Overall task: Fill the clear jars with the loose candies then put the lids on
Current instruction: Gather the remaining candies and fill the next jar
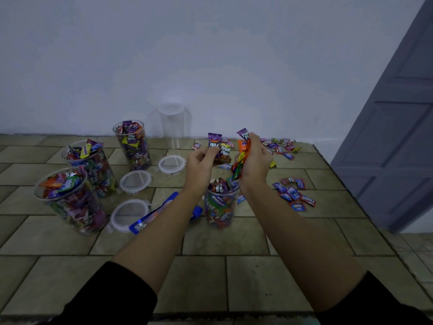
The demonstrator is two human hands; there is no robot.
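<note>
Head view: left hand (199, 165) and right hand (256, 160) are pinching candies (241, 160) over near jar (219, 207), nearly full. Left of it: three full jars (70, 202), lids (136, 180) lying off. Behind it: empty jar (172, 125) waiting.

- The left forearm (166, 231) is covering the blue packet's (142, 224) middle.
- The door (398, 137) is running off the right edge.
- The far candies (278, 143) are looking too small to read.

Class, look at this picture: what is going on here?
A person's left hand and right hand each hold wrapped candies above a nearly full jar. Three filled jars stand lidless at left, their lids lying on the table beside them. One empty jar stands at the back; loose candies lie at right.
</note>
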